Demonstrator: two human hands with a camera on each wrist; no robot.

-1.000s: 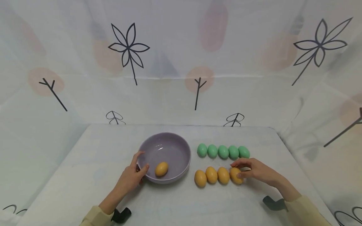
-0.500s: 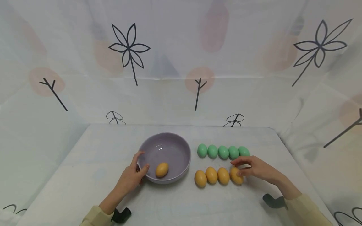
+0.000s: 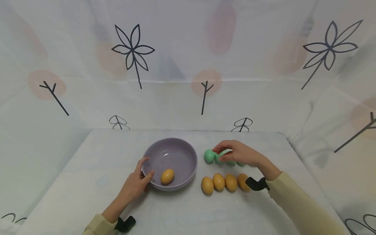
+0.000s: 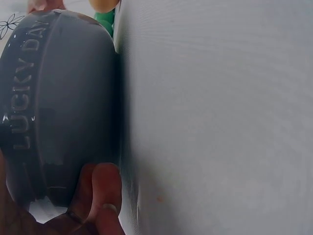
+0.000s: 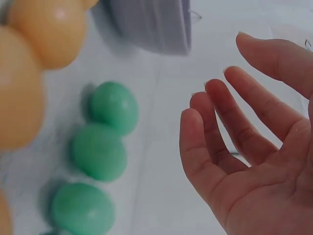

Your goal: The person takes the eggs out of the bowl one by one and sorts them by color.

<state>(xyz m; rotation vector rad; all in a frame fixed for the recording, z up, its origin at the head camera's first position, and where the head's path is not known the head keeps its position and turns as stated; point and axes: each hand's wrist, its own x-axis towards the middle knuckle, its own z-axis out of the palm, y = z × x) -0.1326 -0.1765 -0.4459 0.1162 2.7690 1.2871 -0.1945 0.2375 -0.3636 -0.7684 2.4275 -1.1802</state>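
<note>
My left hand (image 3: 133, 186) grips the near left side of a round purple bowl (image 3: 179, 156), with thumb and index finger at its rim. In the left wrist view, curled fingers (image 4: 106, 188) press low against the bowl's outer wall, which bears raised lettering. One orange egg (image 3: 167, 176) lies inside the bowl. My right hand (image 3: 243, 154) hovers over a row of green eggs (image 3: 209, 156), covering part of it. Its fingers (image 5: 239, 125) are loosely bent, apart from the thumb and holding nothing in the right wrist view.
Nearer me, several orange eggs (image 3: 218, 181) stand in a row right of the bowl; a dark strap piece (image 3: 257, 183) on my right wrist partly covers the last. A white cloth (image 3: 188, 212) covers the table. Behind rises a patterned white curtain (image 3: 176, 98).
My right hand has left the rightmost orange egg, which stays in its row, and moved up and left over the green eggs. My left hand and the bowl have kept their places.
</note>
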